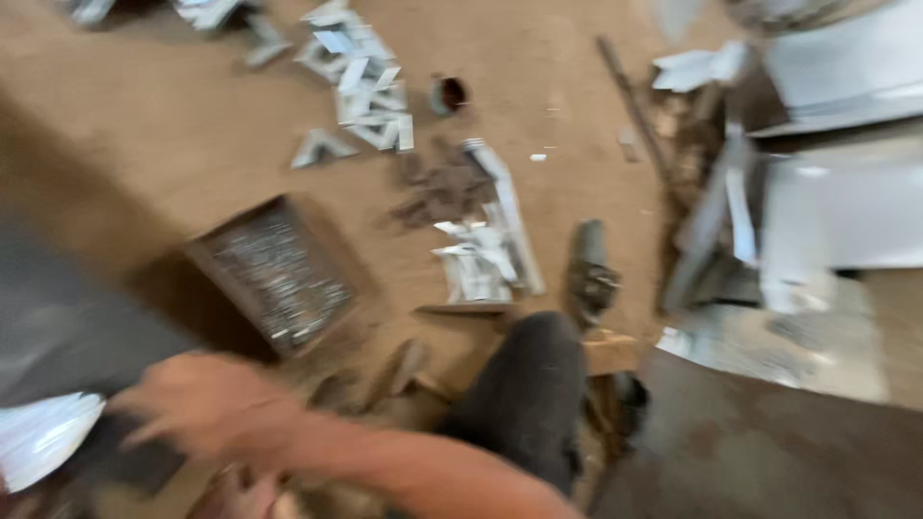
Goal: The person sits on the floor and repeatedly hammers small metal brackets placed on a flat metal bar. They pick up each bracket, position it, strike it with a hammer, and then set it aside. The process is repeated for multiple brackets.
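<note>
Mid-reach, one blurred hand [207, 399], grip unreadable, sweeps left toward the white scrap [43, 437] beside the box of fasteners [274, 274]; next comes a firm grasp.

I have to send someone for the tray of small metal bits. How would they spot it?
Start from the brown dirt floor, then look just above the blurred hand at lower left. The shallow square box sits there, tilted, full of small grey pieces. Unlike the loose white angle pieces farther up, it has a dark raised rim.
</note>
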